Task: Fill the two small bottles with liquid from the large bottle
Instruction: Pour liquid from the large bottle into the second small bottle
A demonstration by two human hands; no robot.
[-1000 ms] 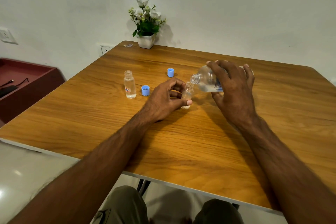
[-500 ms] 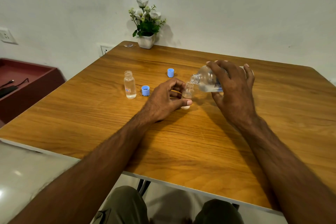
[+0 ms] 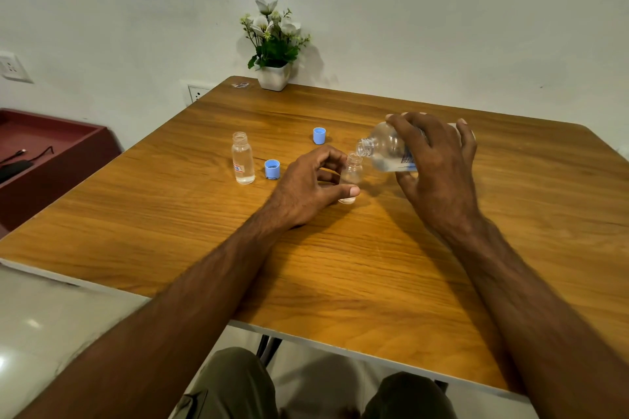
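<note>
Right hand (image 3: 439, 167) around blue-labelled large bottle (image 3: 388, 150), left hand (image 3: 306, 187) gripping small bottle (image 3: 350, 173).

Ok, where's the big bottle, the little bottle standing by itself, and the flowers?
large bottle (image 3: 383, 146), head view, on its clear shoulder behind the neck.
small bottle standing alone (image 3: 242, 160), head view, on its clear body.
flower pot (image 3: 274, 77), head view, on the white pot's front.

On the table (image 3: 374, 282) we see two caps (image 3: 272, 169) between the left small bottle (image 3: 242, 160) and the held one (image 3: 350, 177).
</note>
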